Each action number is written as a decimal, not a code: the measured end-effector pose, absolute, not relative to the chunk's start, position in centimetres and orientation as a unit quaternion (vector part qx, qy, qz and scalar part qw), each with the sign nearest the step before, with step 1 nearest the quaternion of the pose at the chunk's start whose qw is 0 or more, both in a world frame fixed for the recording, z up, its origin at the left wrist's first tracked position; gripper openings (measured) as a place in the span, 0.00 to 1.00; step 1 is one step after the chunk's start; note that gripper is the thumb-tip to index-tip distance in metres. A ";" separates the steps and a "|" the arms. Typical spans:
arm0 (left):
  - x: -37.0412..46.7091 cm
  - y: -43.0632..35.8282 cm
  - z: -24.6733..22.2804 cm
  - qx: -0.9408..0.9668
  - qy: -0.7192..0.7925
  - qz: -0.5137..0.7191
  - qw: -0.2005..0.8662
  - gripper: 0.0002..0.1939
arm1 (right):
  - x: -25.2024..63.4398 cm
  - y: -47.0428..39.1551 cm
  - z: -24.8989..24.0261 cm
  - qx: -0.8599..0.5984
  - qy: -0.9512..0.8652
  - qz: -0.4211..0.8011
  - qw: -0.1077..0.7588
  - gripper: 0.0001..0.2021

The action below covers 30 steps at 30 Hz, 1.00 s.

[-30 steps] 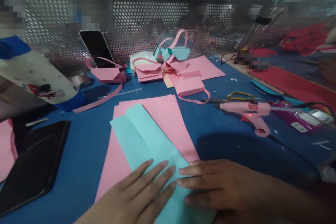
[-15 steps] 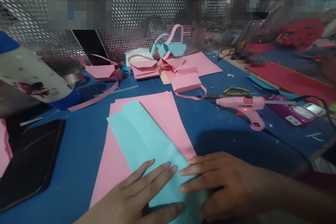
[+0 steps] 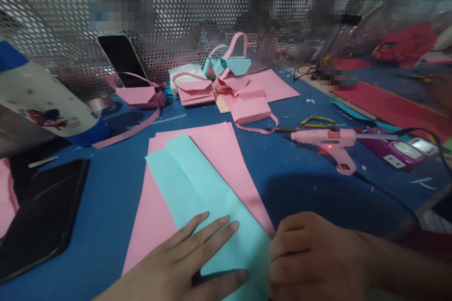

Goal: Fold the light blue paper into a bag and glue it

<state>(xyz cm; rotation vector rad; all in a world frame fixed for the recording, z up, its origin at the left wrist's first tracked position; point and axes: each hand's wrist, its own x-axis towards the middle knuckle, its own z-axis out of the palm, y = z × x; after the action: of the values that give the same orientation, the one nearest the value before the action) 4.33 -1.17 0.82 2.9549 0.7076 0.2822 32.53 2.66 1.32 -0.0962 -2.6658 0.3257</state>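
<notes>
A light blue sheet of paper, folded lengthwise, lies slantwise over a stack of pink paper. My left hand rests flat on the blue sheet with its fingers spread. At the sheet's lower right edge, my right hand is closed, its fingers curled against the folded edge. The fingertips and thumb of that hand are hidden, along with the near end of the blue sheet.
A pink glue gun with a lit red light lies at right, near scissors. Small pink paper bags stand behind the stack. A leaning phone, a bottle and a black tray-like object are left.
My right hand has drawn back to the right, from lying with fingers stretched over the blue paper to curled at its edge. My left hand stays put.
</notes>
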 end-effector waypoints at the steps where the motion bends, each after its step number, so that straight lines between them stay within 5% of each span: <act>1: 4.3 -1.1 0.8 0.967 0.233 0.097 0.048 0.26 | 32.6 2.6 1.3 -0.033 -0.969 0.117 0.216 0.11; 20: 4.8 0.0 2.2 0.986 0.147 0.067 -0.042 0.20 | 32.3 2.8 1.3 -0.037 -0.961 0.125 0.245 0.09; 30: 4.5 -0.6 0.8 0.984 0.151 0.051 -0.078 0.21 | 32.1 3.0 2.1 -0.200 -0.936 0.099 0.272 0.12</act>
<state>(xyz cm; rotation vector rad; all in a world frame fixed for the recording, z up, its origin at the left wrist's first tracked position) 4.49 -0.56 0.75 3.2562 0.4995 0.1699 32.11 3.03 2.14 -0.5384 -2.5191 0.2654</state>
